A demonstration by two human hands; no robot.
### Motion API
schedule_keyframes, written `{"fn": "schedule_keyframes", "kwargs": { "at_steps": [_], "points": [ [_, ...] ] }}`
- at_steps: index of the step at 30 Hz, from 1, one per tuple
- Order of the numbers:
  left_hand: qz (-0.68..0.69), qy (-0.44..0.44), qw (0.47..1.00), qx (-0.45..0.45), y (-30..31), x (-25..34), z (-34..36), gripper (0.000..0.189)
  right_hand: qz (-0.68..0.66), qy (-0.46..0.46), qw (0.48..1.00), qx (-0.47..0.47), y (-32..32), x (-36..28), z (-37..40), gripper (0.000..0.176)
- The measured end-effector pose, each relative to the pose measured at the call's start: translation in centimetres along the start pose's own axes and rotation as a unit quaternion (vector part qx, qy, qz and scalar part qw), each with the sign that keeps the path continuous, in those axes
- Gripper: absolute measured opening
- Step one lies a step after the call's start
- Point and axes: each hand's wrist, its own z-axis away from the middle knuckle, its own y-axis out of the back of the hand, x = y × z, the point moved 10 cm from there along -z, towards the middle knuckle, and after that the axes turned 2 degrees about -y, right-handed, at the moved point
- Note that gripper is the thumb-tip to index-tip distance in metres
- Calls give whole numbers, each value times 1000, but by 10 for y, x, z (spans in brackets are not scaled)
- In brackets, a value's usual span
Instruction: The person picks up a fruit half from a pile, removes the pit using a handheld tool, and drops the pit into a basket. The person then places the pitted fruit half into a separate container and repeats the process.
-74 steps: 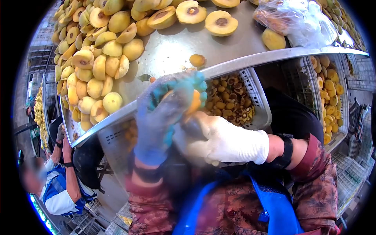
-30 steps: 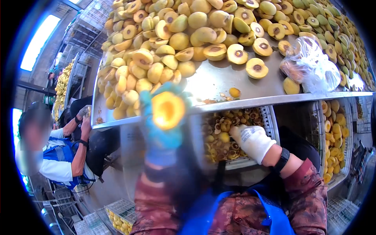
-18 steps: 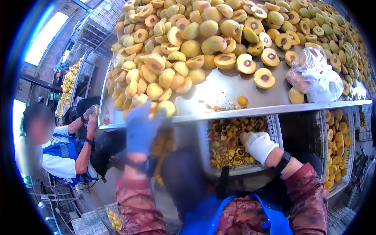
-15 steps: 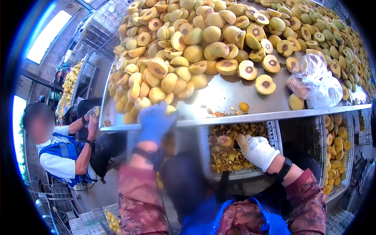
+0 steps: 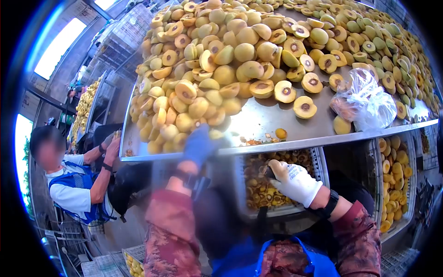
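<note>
My left hand (image 5: 199, 145), in a blue glove, is at the near edge of the metal table (image 5: 286, 134), beside a heap of halved yellow fruit (image 5: 198, 107). Motion blurs its fingers, and whether it holds a fruit is unclear. My right hand (image 5: 295, 181), in a white glove, is closed around a small dark tool, mostly hidden by the fingers. It hovers over a crate (image 5: 324, 166) of fruit scraps (image 5: 270, 196) below the table edge. Two cut halves with brown centres (image 5: 304, 107) lie apart from the heap.
A clear plastic bag (image 5: 369, 104) lies on the table's right part. Another crate of fruit halves (image 5: 394, 184) stands at the lower right. At the left, a seated person in a blue vest (image 5: 83, 184) holds something small. Stacked crates (image 5: 122, 41) stand behind.
My left hand has shifted right along the table edge. My right hand has moved slightly left and turned, so the dark tool shows at its fingertips. The view has shifted a little.
</note>
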Motion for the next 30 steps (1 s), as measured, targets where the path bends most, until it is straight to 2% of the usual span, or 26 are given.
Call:
{"fn": "schedule_keyframes", "kwargs": {
  "at_steps": [2, 5, 6, 7, 8, 9, 10, 11, 13, 14, 16, 17, 18, 20, 21, 23, 26, 29, 30],
  "points": [
    [26, 13, 999, -25, 1, 7, 2, 76, -52, 10, 999, 9, 6, -8, -4, 35],
    [45, -17, 996, 70, 11, 10, 5, 56, -151, 2, 988, 37, 19, -15, -9, 35],
    [197, -22, 978, 62, 6, 2, 5, 53, -177, 0, 983, 49, 22, -15, -10, 35],
    [344, -26, 937, 51, 2, -7, 4, 52, -213, -37, 976, 27, 25, -14, -10, 37],
    [482, -28, 875, 38, -4, -12, 1, 50, -227, -59, 972, 20, 30, -15, -11, 38],
    [540, 13, 841, 25, 14, 9, 14, 50, -241, -80, 967, 14, 33, -15, -12, 39],
    [636, -14, 771, 5, 23, 32, 23, 51, -255, -101, 962, 8, 33, -13, -11, 41],
    [723, -40, 689, -14, 29, 50, 34, 51, -253, -64, 964, 44, 32, -11, -12, 43],
    [802, -61, 595, -6, 25, 70, 45, 52, -258, -80, 962, 49, 39, -15, -13, 44],
    [861, -31, 504, -57, 14, 82, 47, 60, -260, -89, 960, 52, 41, -16, -14, 44],
    [894, -63, 421, -139, 7, 116, 52, 64, -254, -57, 962, 86, 47, -19, -16, 43],
    [869, 19, 491, -54, -3, 110, 49, 66, -251, -42, 962, 102, 51, -20, -16, 43],
    [882, 31, 463, -84, -11, 121, 50, 63, -241, -53, 964, 100, 51, -17, -16, 43],
    [857, 48, 509, -67, -18, 132, 51, 61, -224, -73, 967, 98, 54, -14, -17, 42],
    [848, 42, 526, -54, -19, 136, 50, 60, -209, -36, 967, 143, 58, -16, -21, 41],
    [828, 31, 559, -31, -22, 138, 52, 57, -196, -52, 969, 139, 57, -9, -19, 35],
    [771, -55, 634, 24, -12, 139, 52, 60, -174, -75, 973, 131, 61, -10, -19, 32],
    [821, -18, 571, -16, -20, 143, 57, 58, -159, -67, 972, 157, 59, -10, -20, 30],
    [819, -18, 573, -8, -20, 143, 58, 59, -155, -58, 971, 170, 59, -10, -20, 29]
  ]
}}
